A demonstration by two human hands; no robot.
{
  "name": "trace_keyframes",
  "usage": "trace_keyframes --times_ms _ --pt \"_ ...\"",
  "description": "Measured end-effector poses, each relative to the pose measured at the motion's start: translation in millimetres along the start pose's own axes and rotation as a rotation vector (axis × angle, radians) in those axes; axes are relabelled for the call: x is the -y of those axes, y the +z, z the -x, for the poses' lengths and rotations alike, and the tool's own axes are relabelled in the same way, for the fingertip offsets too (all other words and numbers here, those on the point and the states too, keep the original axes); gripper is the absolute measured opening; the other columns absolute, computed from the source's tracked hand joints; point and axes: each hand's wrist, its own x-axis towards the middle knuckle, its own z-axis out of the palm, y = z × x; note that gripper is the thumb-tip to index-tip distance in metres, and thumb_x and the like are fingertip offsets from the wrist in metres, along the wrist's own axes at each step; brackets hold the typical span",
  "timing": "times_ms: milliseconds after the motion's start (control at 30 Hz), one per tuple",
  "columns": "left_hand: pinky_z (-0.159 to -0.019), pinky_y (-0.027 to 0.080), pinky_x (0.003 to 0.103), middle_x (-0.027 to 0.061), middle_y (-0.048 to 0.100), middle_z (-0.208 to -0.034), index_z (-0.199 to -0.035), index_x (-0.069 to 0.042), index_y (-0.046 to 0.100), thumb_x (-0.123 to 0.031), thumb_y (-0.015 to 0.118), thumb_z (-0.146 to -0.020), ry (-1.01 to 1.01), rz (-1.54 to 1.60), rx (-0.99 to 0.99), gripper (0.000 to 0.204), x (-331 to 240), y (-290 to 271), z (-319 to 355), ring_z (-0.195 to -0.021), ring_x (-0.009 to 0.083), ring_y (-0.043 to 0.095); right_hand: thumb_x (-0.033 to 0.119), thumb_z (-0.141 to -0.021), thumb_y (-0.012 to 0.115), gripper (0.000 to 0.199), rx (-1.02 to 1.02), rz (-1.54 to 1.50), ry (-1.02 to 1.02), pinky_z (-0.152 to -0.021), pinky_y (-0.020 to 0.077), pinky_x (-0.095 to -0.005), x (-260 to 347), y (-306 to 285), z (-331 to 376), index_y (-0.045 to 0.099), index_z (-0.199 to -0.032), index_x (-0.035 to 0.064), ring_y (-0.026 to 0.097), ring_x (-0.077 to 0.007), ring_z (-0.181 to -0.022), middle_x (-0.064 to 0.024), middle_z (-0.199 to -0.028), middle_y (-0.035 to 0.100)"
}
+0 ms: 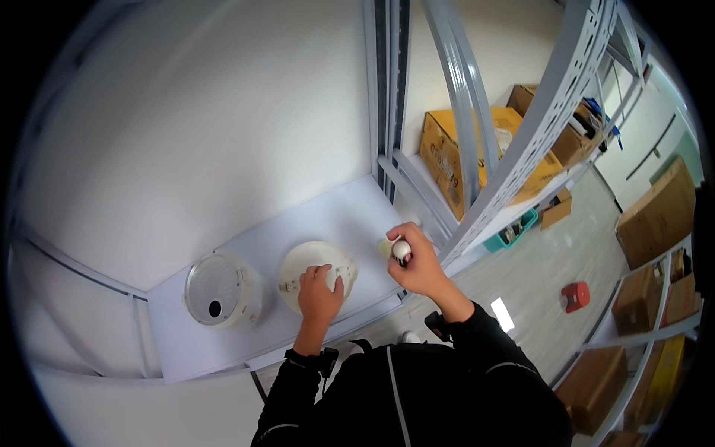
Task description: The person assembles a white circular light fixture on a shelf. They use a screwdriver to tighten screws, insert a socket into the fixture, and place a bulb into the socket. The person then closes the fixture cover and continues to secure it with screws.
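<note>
On the white shelf board, a round white disc-shaped base [296, 259] lies with small fittings on its face. My left hand [319, 294] rests over it, thumb and fingers bent around a small white part [332, 279] near its middle. To the right, my right hand [421, 267] is closed around a white, round-ended object with black markings [401, 250]; its kind is not clear. Beside those fingers, a pale yellowish piece [385, 248] shows partly. A white drum-shaped housing [249, 290] with a ribbed, clear-looking top and a black oval spot stands left of the base.
Grey slotted metal uprights [514, 127] rise close to my right hand. Beyond them sits a yellow carton [447, 160]. A teal crate [514, 232] and a red stool [575, 296] stand on the floor. Shelves with brown cartons [596, 387] line the right.
</note>
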Motion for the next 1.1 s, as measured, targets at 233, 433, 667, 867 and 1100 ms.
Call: trace_keyframes --times_ms 233,433,667,867,1100 --pt "-0.094 0.058 0.047 0.0103 0.068 -0.123 -0.123 -0.010 0.073 -0.018 0.079 -0.087 0.118 0.079 0.065 0.037 -61.2 73.8 -38.2 -0.118 0.0346 0.063 -0.006 -0.079 0.071 0.035 0.294 -0.093 -0.111 -0.080 0.0518 -0.0353 11.6 -72.0 -0.4 0.065 -0.112 0.0049 0.065 -0.0277 -0.088 -0.0109 -0.102 0.064" --pt "-0.094 0.059 0.047 0.0102 0.067 -0.127 -0.135 -0.010 0.068 -0.015 0.079 -0.084 0.089 0.037 0.076 0.052 -88.3 133.6 -46.8 -0.118 0.0354 0.063 -0.005 -0.082 0.073 0.028 0.494 -0.120 -0.051 -0.079 0.0529 -0.0341 -0.8 -113.4 3.6 0.067 -0.107 0.0042 0.067 -0.0257 -0.089 -0.0106 -0.101 0.067" --pt "-0.093 0.059 0.048 0.0111 0.066 -0.126 -0.131 -0.008 0.069 -0.011 0.077 -0.087 0.043 -0.132 0.077 0.044 -100.1 174.6 -47.3 -0.118 0.0353 0.062 -0.006 -0.081 0.071 0.027 0.559 -0.119 -0.036 -0.077 0.0526 -0.0330 -10.4 -149.8 4.0 0.067 -0.106 0.0044 0.067 -0.0243 -0.086 -0.0099 -0.098 0.067" --pt "-0.094 0.056 0.047 0.0118 0.067 -0.122 -0.122 -0.008 0.072 -0.013 0.075 -0.093 0.013 -0.076 0.051 0.029 -85.8 185.6 -43.8 -0.118 0.0359 0.061 -0.007 -0.079 0.071 0.029 0.584 -0.155 -0.101 -0.077 0.0519 -0.0330 -19.4 -163.7 0.8 0.068 -0.105 0.0044 0.066 -0.0256 -0.084 -0.0102 -0.097 0.067" --pt "-0.092 0.061 0.041 0.0137 0.070 -0.131 -0.130 -0.006 0.073 -0.010 0.088 -0.085 0.112 0.727 -0.190 0.048 -182.6 57.9 -55.6 -0.110 0.0319 0.073 -0.004 -0.085 0.074 0.036 0.373 -0.237 -0.174 -0.075 0.0505 -0.0311 -37.8 -153.6 -0.6 0.063 -0.119 0.0038 0.065 -0.0195 -0.083 -0.0099 -0.106 0.063"
